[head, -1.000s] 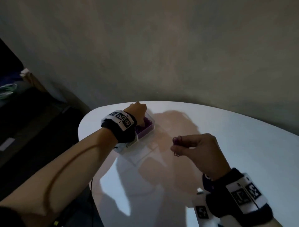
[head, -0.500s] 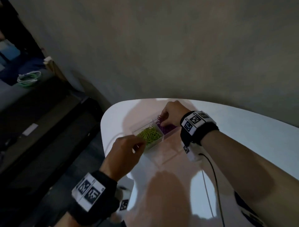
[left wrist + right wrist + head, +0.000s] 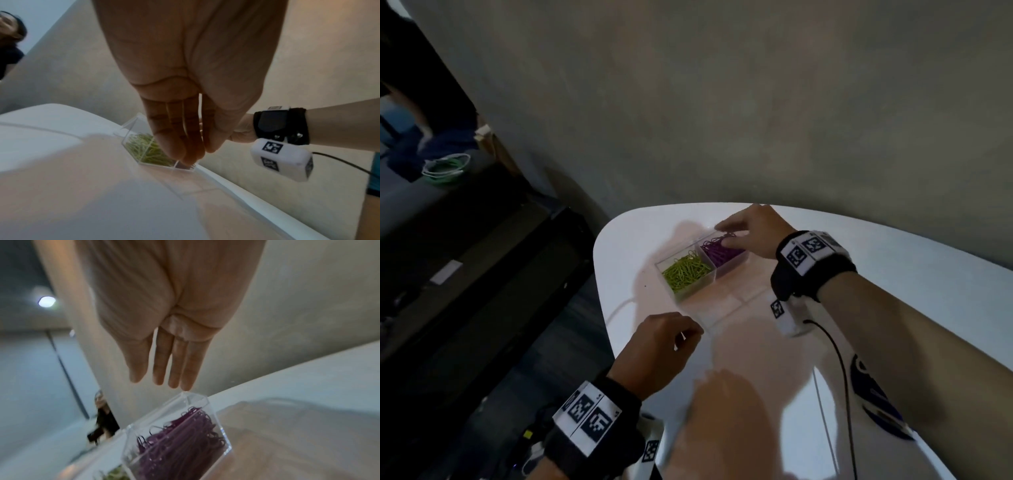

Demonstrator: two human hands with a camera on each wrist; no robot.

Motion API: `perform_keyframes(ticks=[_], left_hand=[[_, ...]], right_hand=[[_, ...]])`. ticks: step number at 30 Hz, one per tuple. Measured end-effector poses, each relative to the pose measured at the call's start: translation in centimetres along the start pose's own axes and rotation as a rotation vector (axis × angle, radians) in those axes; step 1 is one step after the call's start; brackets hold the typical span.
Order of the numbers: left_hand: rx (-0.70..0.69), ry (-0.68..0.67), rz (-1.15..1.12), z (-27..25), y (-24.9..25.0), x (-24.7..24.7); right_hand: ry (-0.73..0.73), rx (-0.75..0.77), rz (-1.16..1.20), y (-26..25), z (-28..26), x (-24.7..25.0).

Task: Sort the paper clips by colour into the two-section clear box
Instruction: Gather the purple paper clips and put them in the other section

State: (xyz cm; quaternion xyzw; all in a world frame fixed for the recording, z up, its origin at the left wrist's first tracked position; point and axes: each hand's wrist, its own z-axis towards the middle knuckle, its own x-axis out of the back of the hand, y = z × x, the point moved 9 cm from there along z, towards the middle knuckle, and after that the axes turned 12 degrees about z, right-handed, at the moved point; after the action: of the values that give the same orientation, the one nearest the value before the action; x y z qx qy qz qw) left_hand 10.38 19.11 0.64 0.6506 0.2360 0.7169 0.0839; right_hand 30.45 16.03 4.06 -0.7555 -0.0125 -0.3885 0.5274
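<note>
The two-section clear box (image 3: 690,295) stands on the white table (image 3: 893,291). Its left section holds green paper clips (image 3: 686,270) (image 3: 144,149) and its right section purple paper clips (image 3: 719,255) (image 3: 180,443). My right hand (image 3: 729,234) (image 3: 164,379) hovers over the purple section with straight fingers and holds nothing. My left hand (image 3: 688,339) (image 3: 189,154) hangs in front of the box, nearer to me, fingers loosely together and empty. The box's clear lid (image 3: 722,308) lies flat on the table between that hand and the box.
The table's rounded left edge (image 3: 602,294) runs close to the box, with dark floor and furniture beyond. A white wrist unit with a black cable (image 3: 791,318) hangs under my right wrist. A wall stands behind the table.
My right hand brought purple clips to the right section and has let them go, its fingers now straight. My left hand drew back from the box's front towards me.
</note>
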Motion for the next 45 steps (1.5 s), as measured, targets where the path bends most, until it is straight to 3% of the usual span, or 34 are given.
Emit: perform_keyframes(ticks=[3,5,10,14,18,21,23,26,29,35,42,45], left_hand=[[-0.03,-0.061,0.035,-0.1,2.5,-1.3],[-0.094,-0.162,0.051,-0.1,5.5,-3.2],[-0.349,-0.531,0.153,-2.5,15.5,-11.9],[-0.478,-0.714,0.229,-5.9,21.7,-17.4],[-0.503,-0.664,0.208,-6.2,26.2,-19.0],[-0.483,-0.526,0.172,-5.2,27.1,-18.4],[-0.549,-0.511,0.204,-5.6,27.6,-18.7],[-0.664,-0.593,0.323,-7.7,28.7,-20.1],[-0.692,-0.626,0.295,-9.6,29.1,-20.7],[-0.702,-0.69,0.298,-11.6,28.1,-21.0],[-0.651,-0.532,0.12,-10.9,30.1,-21.3],[-0.547,-0.422,0.103,-9.5,28.8,-20.1]], right_hand=[[0.188,-0.019,0.263,1.6,-4.4,2.9],[0.201,-0.087,0.325,3.2,-8.8,3.9],[0.065,-0.228,-0.015,8.6,-22.6,3.9],[-0.248,-0.438,-0.236,16.2,-33.9,-0.8],[-0.219,-0.439,-0.194,18.5,-40.5,-3.0],[-0.011,-0.418,-0.049,18.6,-44.0,-0.7],[0.1,-0.426,-0.084,19.5,-46.8,1.0],[-0.003,-0.461,-0.177,20.5,-49.4,0.1],[-0.071,-0.393,-0.199,20.4,-49.5,-0.9],[-0.021,-0.333,-0.065,20.8,-49.0,-0.5],[0.037,-0.31,-0.015,20.4,-47.2,-0.4],[0.039,-0.313,-0.046,19.7,-47.1,-1.1]])
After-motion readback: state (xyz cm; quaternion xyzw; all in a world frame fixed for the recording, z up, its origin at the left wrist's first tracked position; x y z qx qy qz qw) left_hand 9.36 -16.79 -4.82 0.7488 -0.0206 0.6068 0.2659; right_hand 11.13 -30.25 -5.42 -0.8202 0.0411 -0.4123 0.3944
